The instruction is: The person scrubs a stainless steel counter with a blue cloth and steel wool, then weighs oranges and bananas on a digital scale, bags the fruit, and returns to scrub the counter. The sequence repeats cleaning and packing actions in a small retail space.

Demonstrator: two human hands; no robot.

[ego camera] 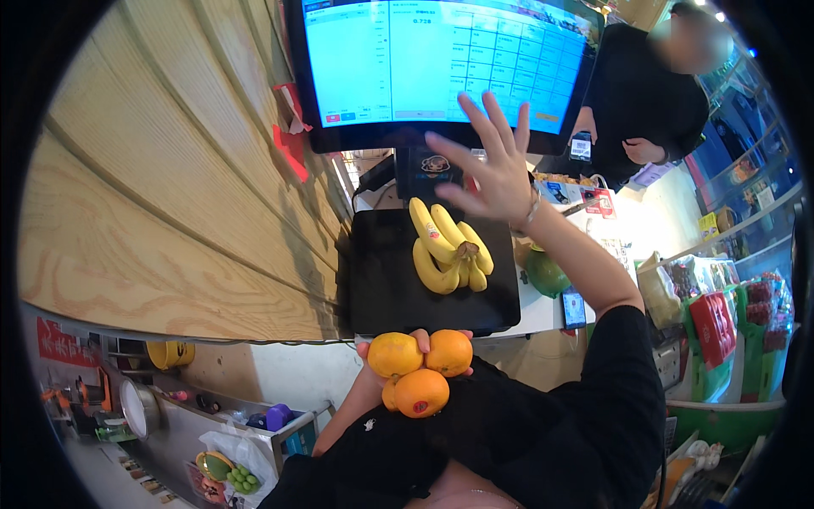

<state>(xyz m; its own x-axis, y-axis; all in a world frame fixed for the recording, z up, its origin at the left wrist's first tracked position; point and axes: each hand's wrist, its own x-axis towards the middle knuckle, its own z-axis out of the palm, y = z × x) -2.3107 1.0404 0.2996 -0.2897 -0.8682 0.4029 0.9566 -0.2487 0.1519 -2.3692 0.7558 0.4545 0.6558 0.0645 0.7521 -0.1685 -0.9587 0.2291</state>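
Several oranges [422,394] are cradled against the black shirt by my left hand [421,340], whose fingers show between and around them. One orange bears a small sticker. Raised and spread, the fingers of my right hand [493,165] hold nothing; the hand is in front of the lower part of a lit touchscreen monitor [420,70]. Whether a fingertip touches the glass I cannot tell. Below that hand, a bunch of yellow bananas [445,245] lies on a black scale platform [381,299], stems towards the right.
A large green fruit [547,273] and a phone [573,310] are on the white counter right of the scale. Wooden panelling [191,191] borders the left. Across the counter, a person in black [648,102] holds a phone [580,146]. Packed fruit [712,327] stands at right.
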